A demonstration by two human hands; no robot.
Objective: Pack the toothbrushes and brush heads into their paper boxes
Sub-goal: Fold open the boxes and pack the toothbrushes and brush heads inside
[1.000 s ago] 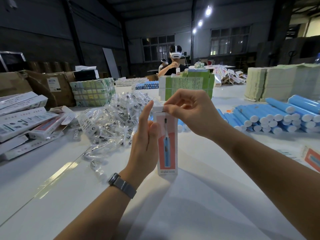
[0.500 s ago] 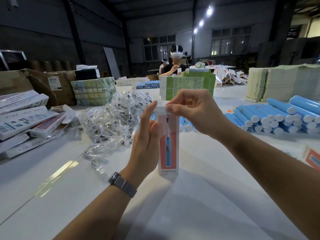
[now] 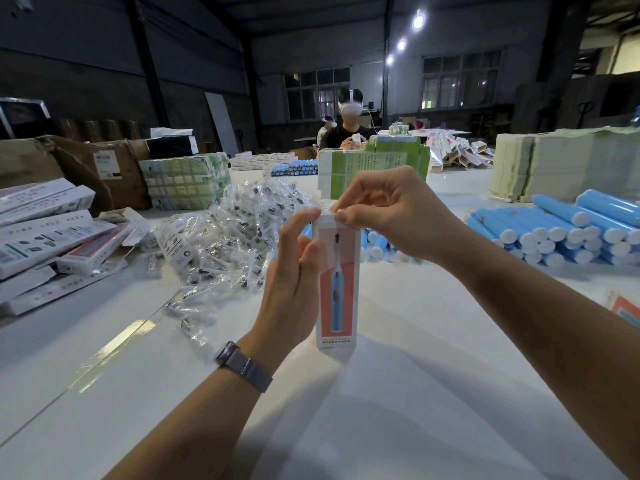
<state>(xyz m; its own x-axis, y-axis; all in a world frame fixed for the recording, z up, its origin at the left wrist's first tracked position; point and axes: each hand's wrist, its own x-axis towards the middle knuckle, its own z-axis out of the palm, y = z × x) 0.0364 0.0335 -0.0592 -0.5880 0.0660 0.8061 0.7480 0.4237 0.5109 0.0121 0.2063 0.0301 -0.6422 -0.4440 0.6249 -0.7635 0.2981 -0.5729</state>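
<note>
A tall paper box, white with a coral panel and a blue toothbrush picture, stands upright on the white table. My left hand grips its left side, fingertips reaching the top edge. My right hand pinches the top flap at the box's upper end. What is inside the box is hidden. A heap of brush heads in clear bags lies behind and left. Blue toothbrush handles are stacked at the right.
Packed white boxes pile up at the left edge. Green flat cartons and pale stacks stand at the back. A person with a headset sits across the table. Another coral box lies at the right edge.
The box has stayed upright in the same spot. My right fingers have pressed lower onto the top flap, and my left fingertips have risen to the top edge.
</note>
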